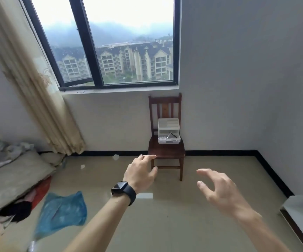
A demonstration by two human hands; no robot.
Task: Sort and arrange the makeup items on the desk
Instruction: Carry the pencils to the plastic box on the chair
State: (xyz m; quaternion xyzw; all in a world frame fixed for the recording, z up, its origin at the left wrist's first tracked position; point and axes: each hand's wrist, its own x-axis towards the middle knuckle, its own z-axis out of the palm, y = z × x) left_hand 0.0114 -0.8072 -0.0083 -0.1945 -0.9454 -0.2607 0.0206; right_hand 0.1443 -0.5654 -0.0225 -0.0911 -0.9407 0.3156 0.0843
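I see left hand [140, 171] and right hand [218, 190] both spread, holding nothing. White makeup organizer [169, 126] well beyond both, on chair [165, 151] seat. Risk I judge: drawer [169, 140] hanging out, careless grab spills contents.

Bare floor [179, 224] lies open between the left hand [140, 171], the right hand [218, 188], both spread and holding nothing, and the chair [166, 150] by the far wall. The organizer [169, 130] on its seat is reachable from front and top; the chair's back stands close behind. A blue bag [61, 211] and bedding [10, 179] crowd the floor's left side.
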